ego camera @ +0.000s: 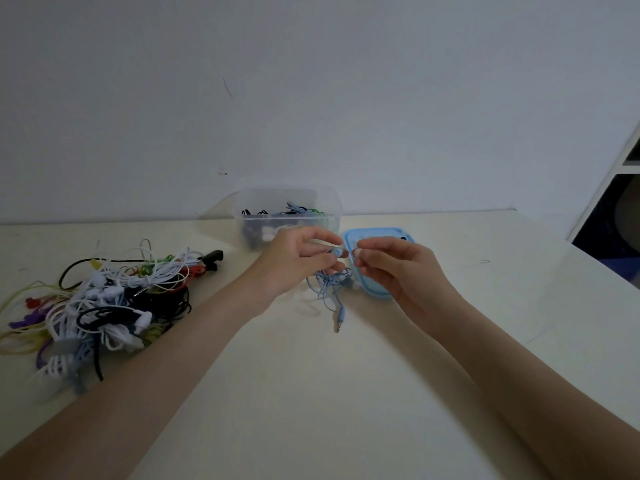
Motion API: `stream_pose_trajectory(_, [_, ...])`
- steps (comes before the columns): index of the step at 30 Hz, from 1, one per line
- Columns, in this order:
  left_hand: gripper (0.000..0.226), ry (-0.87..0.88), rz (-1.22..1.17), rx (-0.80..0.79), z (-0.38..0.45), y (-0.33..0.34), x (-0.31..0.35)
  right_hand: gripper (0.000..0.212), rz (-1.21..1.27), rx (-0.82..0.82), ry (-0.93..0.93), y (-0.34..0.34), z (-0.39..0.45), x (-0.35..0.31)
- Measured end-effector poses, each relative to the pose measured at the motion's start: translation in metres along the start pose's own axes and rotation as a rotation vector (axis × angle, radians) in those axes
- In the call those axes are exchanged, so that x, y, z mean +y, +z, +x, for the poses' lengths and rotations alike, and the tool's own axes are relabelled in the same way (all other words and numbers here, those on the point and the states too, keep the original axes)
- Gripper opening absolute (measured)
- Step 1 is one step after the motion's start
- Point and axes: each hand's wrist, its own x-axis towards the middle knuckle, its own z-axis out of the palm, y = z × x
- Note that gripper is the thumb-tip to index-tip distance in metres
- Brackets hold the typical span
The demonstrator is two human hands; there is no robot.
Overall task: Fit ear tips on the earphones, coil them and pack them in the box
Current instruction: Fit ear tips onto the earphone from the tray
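Both hands meet above the middle of the worktop (311, 393): the left hand (298, 261) has its fingers curled, pinching a light blue earphone (336, 252) at the bud, and the right hand (391, 263) pinches a small pale ear tip (358, 252) just beside it, while the earphone's cable hangs in a loose tangle with the jack plug (339, 322) touching the surface. Behind the hands, near the worktop's back edge by the wall, stands a clear plastic box (323, 202) holding coiled earphones, with its blue lid (377, 233) lying just to its right. A tangled pile of earphones (104, 306) crowds the left edge, and bare surface runs along the near edge and towards the right corner.
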Motion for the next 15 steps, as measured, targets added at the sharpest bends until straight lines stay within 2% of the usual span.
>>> stream_pose_trajectory(9, [0.013,0.053,0.154,0.053,-0.0009,0.0032,-0.0069,0.011,-0.017,-0.037,0.049,0.0031,-0.0011,0.0038])
stream_pose_trajectory(15, [0.011,0.015,0.039,0.089,-0.0015,-0.0019,-0.0053,0.01,0.008,-0.021,0.048,0.0036,-0.0009,0.0033])
